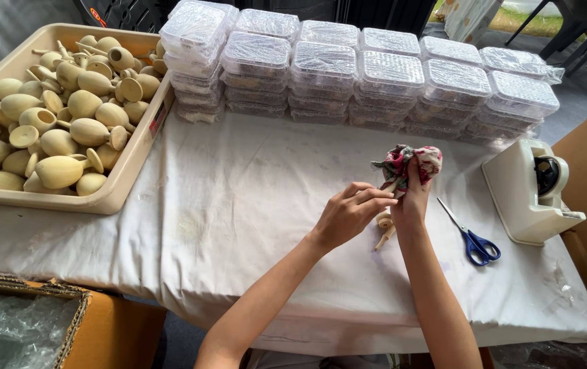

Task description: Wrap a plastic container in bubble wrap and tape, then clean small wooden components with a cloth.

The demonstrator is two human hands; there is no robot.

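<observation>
Right hand [411, 198] fingers closed around floral patterned cloth [410, 162], bunched over pale wooden spindle-shaped piece [384, 229] at table centre. Left hand [348, 215] fingertips pinching cloth edge. Beside: blue-handled scissors [470, 236], cream tape dispenser [529, 191]. Beyond: stacked clear plastic boxes [348, 68]. Far left: beige tray [119, 188] of wooden pieces, white table covering [239, 205].

Soft even daylight, faint shadows under the arms, sharp focus throughout (slight wide-angle bending at edges)
</observation>
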